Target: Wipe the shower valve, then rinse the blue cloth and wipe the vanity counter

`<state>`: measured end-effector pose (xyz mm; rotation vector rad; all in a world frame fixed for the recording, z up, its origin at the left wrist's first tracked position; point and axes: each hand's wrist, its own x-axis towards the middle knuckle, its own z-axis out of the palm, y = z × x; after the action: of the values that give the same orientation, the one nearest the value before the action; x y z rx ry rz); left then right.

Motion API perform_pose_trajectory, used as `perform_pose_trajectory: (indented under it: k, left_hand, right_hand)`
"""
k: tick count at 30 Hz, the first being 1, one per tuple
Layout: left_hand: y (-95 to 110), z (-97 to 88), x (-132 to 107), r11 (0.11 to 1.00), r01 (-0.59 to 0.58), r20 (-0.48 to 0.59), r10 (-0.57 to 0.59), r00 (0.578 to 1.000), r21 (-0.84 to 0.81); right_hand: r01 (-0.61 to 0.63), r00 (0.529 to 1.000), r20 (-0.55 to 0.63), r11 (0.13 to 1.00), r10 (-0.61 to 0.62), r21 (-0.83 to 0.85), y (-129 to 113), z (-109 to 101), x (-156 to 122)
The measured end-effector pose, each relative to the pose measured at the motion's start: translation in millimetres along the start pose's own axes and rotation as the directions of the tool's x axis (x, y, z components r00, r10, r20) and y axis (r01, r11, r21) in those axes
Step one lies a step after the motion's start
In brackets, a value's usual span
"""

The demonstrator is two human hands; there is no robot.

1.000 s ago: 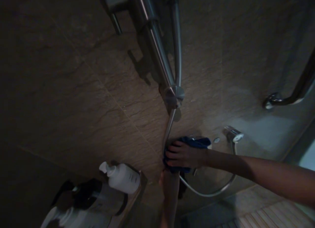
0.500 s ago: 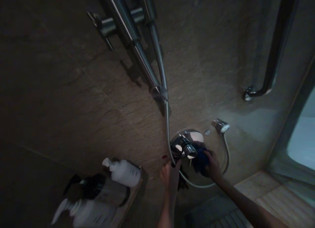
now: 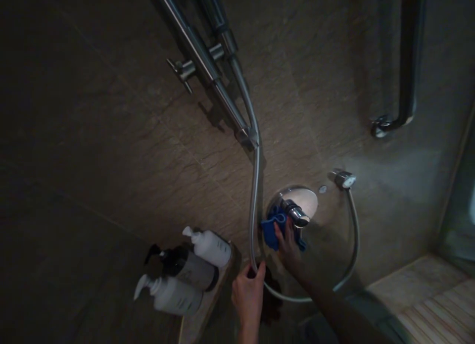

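Pinching the shower hose (image 3: 253,200) between thumb and fingertips, the person's left hand (image 3: 248,292) sits at six o'clock in the view. The hose runs down beside the slide rail (image 3: 228,104) from eleven o'clock, bends at that grip, then loops round to the chrome outlet (image 3: 345,179) at three o'clock. So light a hold seems meant to draw the hose toward the nine o'clock side of the valve plate (image 3: 308,198), giving the other hand room.

At five o'clock, the right hand (image 3: 289,249) has its fingers slightly parted and bent over the blue cloth (image 3: 270,233), gripping it in a loose bunch. The cloth is under the valve handle (image 3: 298,215), at the plate's seven o'clock edge; bunching it probably lets soft fabric fit the tight spot there. How firmly it presses on the metal cannot be told. The hose passes just beside the cloth at nine o'clock, apart from it.

At seven o'clock, three pump bottles (image 3: 195,270) stand in a row on a ledge (image 3: 195,326), pump tops toward ten o'clock, likely set there for easy reach. A grab bar (image 3: 407,62) is fixed to the wall (image 3: 129,136) at two o'clock, presumably for steadying.
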<state>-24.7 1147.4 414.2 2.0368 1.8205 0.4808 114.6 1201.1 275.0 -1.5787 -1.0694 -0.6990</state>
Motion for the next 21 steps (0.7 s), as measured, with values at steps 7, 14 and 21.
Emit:
perform_pose_trajectory:
  k: [7,14,21]
  left_hand:
    - [-3,1.4,-19,0.999,-0.025,-0.003,0.025,1.0,-0.026]
    - [8,19.0,-26,0.992,-0.103,0.045,0.106,0.993,-0.073]
    - [31,61.9,-10,0.971,-0.208,0.047,0.214,0.976,-0.121]
  right_hand:
    - [0.124,0.991,0.074,0.967,-0.11,-0.224,95,-8,-79]
    - [-0.267,0.946,-0.2,0.963,0.254,-0.041,135,-41,-24]
    - [-0.006,1.0,-0.013,0.994,0.004,-0.108,158,-108,32]
